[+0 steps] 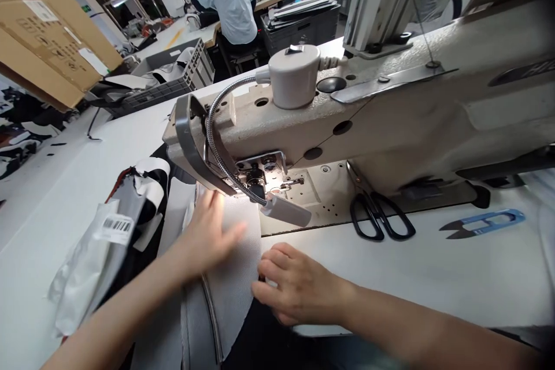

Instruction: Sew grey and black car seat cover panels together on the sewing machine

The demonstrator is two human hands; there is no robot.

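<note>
My left hand (207, 240) lies on a grey mesh fabric piece (236, 248), its fingertips near the sewing machine's needle area and its thumb spread out; it is slightly blurred. A dark zipper-like strip (210, 312) runs lengthwise along the fabric. My right hand (299, 286) is beside the fabric's right edge, at the front of the table, with fingers curled together. What it holds, if anything, is mostly hidden; a small dark bit shows at the fingertips. The sewing machine (243, 133) stands over the fabric's far end, with a lit lamp (288, 212) at its needle.
Black-handled scissors (381, 217) rest partly on the machine bed. Blue thread snips (483, 224) lie to the right. At left is a bundle with a barcode label (116, 228). Behind are a grey crate (195, 69), a cardboard box (52, 29) and a seated person (232, 3).
</note>
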